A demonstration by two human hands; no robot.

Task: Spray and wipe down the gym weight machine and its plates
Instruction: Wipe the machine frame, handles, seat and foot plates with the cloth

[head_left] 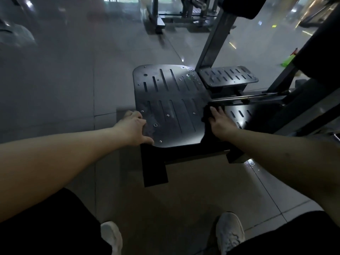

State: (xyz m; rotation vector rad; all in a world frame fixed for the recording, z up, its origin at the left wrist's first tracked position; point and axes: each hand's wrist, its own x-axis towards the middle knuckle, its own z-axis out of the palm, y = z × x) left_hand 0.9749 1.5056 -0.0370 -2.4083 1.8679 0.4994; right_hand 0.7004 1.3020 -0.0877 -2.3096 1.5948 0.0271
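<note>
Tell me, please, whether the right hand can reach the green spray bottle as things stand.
Probably not directly. The green spray bottle sits on the floor beyond the machine's dark slanted frame bar, while the right hand rests on a dark cloth at the black slotted metal plate.

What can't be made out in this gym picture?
Head view:
The green bottle is blurred and half hidden behind the machine frame.
The dark cloth under the right hand merges with the black footplate.
On the left hand, the fingers curl over the footplate's edge, tips hidden.
The machine frame's top is cut off by the upper edge.
</note>
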